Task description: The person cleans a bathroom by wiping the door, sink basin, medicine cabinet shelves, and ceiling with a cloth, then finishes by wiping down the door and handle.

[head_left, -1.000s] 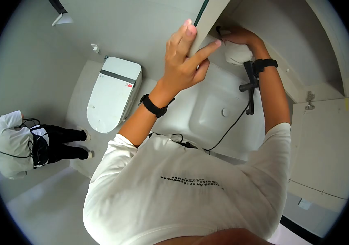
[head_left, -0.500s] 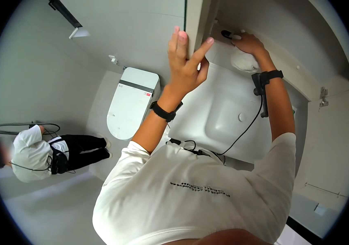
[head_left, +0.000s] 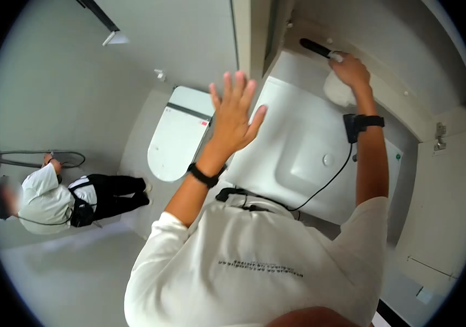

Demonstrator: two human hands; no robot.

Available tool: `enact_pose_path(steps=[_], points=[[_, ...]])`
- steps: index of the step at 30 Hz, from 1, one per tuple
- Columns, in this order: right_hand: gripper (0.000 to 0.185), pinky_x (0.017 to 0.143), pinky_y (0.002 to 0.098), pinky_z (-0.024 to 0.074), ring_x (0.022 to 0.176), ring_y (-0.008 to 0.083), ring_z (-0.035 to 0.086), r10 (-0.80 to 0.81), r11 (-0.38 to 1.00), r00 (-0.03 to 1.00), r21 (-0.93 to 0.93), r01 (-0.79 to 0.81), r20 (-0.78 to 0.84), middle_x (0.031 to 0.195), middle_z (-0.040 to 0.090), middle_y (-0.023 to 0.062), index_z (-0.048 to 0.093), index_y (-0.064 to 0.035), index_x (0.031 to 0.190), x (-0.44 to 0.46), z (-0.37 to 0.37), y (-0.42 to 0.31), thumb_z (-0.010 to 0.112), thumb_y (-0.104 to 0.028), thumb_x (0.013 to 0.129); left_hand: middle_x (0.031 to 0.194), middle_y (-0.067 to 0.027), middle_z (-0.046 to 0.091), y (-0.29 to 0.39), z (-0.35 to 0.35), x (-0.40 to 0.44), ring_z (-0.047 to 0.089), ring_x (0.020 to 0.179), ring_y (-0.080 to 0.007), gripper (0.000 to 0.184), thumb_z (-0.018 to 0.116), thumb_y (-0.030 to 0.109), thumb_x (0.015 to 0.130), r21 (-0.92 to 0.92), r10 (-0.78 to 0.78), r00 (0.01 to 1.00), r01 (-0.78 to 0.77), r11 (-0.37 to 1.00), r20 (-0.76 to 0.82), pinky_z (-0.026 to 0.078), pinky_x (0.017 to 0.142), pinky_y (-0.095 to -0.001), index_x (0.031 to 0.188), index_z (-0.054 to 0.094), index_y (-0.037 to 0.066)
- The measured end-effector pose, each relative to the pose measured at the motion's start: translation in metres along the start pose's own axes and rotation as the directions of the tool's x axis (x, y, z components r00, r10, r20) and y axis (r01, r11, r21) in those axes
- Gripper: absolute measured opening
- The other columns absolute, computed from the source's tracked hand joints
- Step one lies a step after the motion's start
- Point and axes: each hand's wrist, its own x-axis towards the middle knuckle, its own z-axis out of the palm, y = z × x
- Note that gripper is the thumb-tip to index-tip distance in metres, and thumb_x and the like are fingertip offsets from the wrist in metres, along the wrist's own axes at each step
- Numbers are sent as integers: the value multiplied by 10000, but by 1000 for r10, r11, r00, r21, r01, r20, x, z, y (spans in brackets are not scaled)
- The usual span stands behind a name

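My left hand (head_left: pixel 234 117) is held up in the air with its fingers spread, touching nothing, near the edge of the cabinet's side panel (head_left: pixel 249 41). Inside the cabinet, my right hand (head_left: pixel 351 72) is closed around the pale end of a long, dark, rounded object (head_left: pixel 316 48). Its exact kind does not show. Right below that hand, a bunched white cloth (head_left: pixel 337 91) is partly covered by my wrist.
A white washbasin (head_left: pixel 304 147) lies beneath my arms. A toilet with a closed lid (head_left: pixel 176 147) stands to the left. Another person (head_left: pixel 53 199) handles a hose (head_left: pixel 31 158) by the far left wall. The cabinet door (head_left: pixel 451 191) hangs open at right.
My left hand has come away from the cabinet panel, down and left, and its fingers have spread. My right hand has drawn back slightly right, with more of the dark object showing.
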Motion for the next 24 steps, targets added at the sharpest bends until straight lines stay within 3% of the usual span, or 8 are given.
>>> enact_pose_path(steps=[5, 7, 9, 10, 11, 13, 15, 24], points=[[715, 898, 397, 492, 1041, 331, 650, -16, 998, 912, -46, 38, 409, 1179, 659, 259, 598, 78, 1245, 46, -14, -24, 619, -447, 759, 1637, -191, 147, 0, -2, -43, 80, 1517, -397, 767, 591, 249, 962, 36, -162, 957, 158, 987, 241, -31, 1156, -624, 1564, 173, 23], [603, 878, 409, 514, 958, 341, 675, -308, 947, 921, 167, 273, 239, 1085, 705, 212, 638, -48, 1233, 47, 3, -28, 634, -430, 767, 1627, -219, 157, 3, -9, -50, 92, 1517, -388, 799, 608, 234, 935, 112, -192, 940, 166, 980, 283, -7, 1162, -616, 1563, 166, 12], [542, 950, 420, 482, 1123, 341, 592, -414, 647, 907, 727, 231, 80, 1259, 603, 196, 585, -146, 1320, 24, 35, -46, 660, -379, 837, 1620, -235, 164, 17, -10, -59, 97, 1517, -383, 821, 622, 223, 915, 80, -170, 920, 152, 985, 352, 10, 1165, -611, 1559, 165, -3], [537, 1035, 423, 441, 1315, 329, 500, -321, 284, 945, 959, 24, 71, 1460, 490, 194, 530, -189, 1398, 22, 57, -82, 681, -328, 902, 1617, -248, 160, 18, -16, -60, 93, 1517, -387, 838, 627, 213, 903, 82, -146, 931, 125, 989, 334, 18, 1168, -607, 1557, 155, -15], [429, 1006, 387, 457, 1267, 281, 539, -337, 897, 941, 300, 325, -11, 1357, 574, 204, 609, -105, 1300, -2, 20, -118, 638, -313, 926, 1614, -260, 155, 8, -27, -55, 89, 1516, -392, 856, 632, 204, 891, 104, -134, 946, 108, 989, 294, 25, 1170, -603, 1555, 145, -27], [497, 861, 412, 530, 996, 299, 669, -201, 899, 946, 336, 282, -255, 1102, 699, 186, 667, -11, 1168, -37, 6, -127, 727, -389, 850, 1618, -263, 127, 5, -36, -53, 88, 1515, -400, 865, 630, 195, 890, 51, -185, 947, 178, 983, 263, 36, 1170, -597, 1553, 126, -39], [609, 954, 486, 499, 1115, 367, 638, -167, 911, 972, 351, 216, -165, 1211, 675, 161, 601, -167, 1314, -47, 23, -98, 626, -482, 793, 1620, -266, 107, 29, -34, -46, 85, 1514, -405, 855, 625, 185, 888, 58, -198, 947, 190, 980, 252, 37, 1170, -596, 1550, 131, -40], [563, 881, 469, 521, 1001, 377, 665, -184, 830, 917, 556, -47, 353, 1074, 699, 163, 576, -162, 1278, -332, 95, 9, 669, -457, 808, 1600, -243, 216, 149, -76, -154, 179, 1481, -444, 874, 675, 218, 848, -220, -34, 751, 236, 946, 659, 184, 1155, -599, 1543, 192, 3]])
